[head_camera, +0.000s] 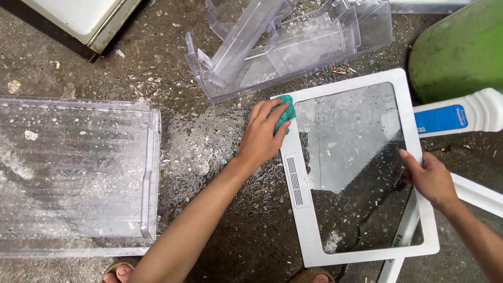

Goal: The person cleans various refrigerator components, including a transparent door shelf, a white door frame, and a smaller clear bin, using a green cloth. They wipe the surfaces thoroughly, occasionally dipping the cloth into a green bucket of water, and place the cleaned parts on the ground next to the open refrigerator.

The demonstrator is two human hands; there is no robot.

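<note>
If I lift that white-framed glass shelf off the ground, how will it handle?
The glass shelf probably stays stiff, given its rigid white frame. Its pane looks wet and soapy, so it may be slippery. Being glass, it is likely fragile and fairly heavy; the right hand grips one edge, and the left hand presses a green cloth on a corner.

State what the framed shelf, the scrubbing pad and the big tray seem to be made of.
Shelf: a clear, glossy pane, probably glass, in a matte white plastic-looking frame. Pad under the left hand: teal, fibrous, probably synthetic. Tray: transparent moulded plastic, wet.

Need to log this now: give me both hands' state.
Left hand: closed on a green sponge, pressed to the shelf frame.
Right hand: gripping the frame's right edge.
</note>
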